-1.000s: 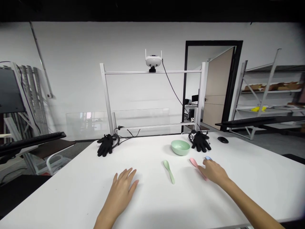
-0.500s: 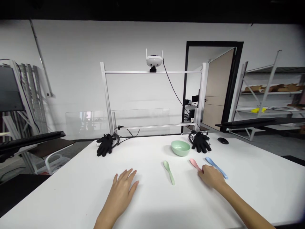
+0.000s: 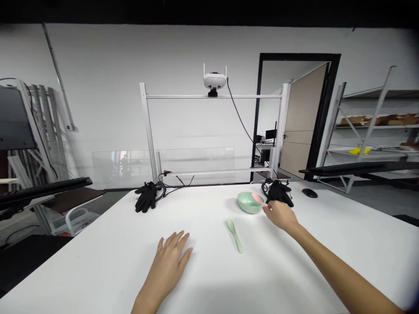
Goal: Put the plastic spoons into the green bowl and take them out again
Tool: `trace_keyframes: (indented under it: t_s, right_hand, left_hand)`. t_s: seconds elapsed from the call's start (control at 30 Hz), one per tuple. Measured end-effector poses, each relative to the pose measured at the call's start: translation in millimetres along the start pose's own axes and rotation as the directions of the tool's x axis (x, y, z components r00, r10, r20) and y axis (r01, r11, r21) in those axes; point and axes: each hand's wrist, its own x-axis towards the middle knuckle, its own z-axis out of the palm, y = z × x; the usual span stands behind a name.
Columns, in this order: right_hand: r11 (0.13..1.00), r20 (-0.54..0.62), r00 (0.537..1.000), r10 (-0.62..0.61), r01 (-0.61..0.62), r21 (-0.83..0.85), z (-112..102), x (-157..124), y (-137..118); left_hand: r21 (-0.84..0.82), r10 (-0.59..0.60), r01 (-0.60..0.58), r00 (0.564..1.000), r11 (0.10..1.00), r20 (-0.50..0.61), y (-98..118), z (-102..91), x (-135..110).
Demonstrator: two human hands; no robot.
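Observation:
My right hand [image 3: 280,215] is closed around the handle of a pink spoon [image 3: 257,198]. The spoon's head is over the light green bowl [image 3: 245,206], and whether it touches the rim I cannot tell. A pale green spoon [image 3: 235,235] lies on the white table between my two hands. My left hand [image 3: 168,261] rests low over the tabletop with fingers spread, holding nothing. The blue spoon from the earlier frame is out of sight, its former place now behind my right hand and forearm.
Black gloves with cables lie at the back left [image 3: 146,197] and back right [image 3: 280,192]. A black mouse [image 3: 309,192] sits near the far right edge. A metal frame [image 3: 149,131] carrying a white camera unit [image 3: 214,81] rises behind the white table [image 3: 114,248].
My right hand has lifted the pink spoon off the table and carried it up and leftward to the bowl. The blue spoon no longer shows. My left hand has stayed put.

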Motion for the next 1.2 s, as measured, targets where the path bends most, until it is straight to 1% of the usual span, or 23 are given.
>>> trace_keyframes:
  t_s: [0.1,0.23,0.43,0.6,0.73,0.93,1.2]
  right_hand:
    - [1.0,-0.006,1.0,0.02,-0.02,0.014,4,16,-11]
    - [0.995,0.014,0.996,0.087,-0.088,0.044,14,35,-18]
    - [0.982,0.053,0.985,0.166,-0.17,0.088,32,59,-16]
    - [0.968,0.086,0.974,0.208,-0.217,0.123,46,73,-11]
    - [0.964,0.091,0.972,0.218,-0.229,0.135,53,80,-9]
    - [0.963,0.104,0.97,0.219,-0.232,0.137,55,82,-8]
    - [0.97,0.129,0.976,0.177,-0.195,0.143,58,81,-5]
  left_hand:
    - [-0.003,-0.003,0.003,1.0,1.0,0.008,-1,0.9,0]
    - [-0.011,-0.007,0.007,1.0,1.0,0.016,1,-0.2,0]
    - [-0.016,-0.019,0.019,1.0,1.0,0.023,2,-2.8,-1]
    - [-0.013,-0.025,0.026,0.999,1.0,0.024,2,-2.2,-1]
    - [-0.009,-0.027,0.028,0.999,1.0,0.031,2,-2.7,1]
    - [-0.002,-0.038,0.038,0.997,0.999,0.061,3,-4.5,1]
    - [-0.004,-0.04,0.041,0.997,0.999,0.06,3,-5.1,0]
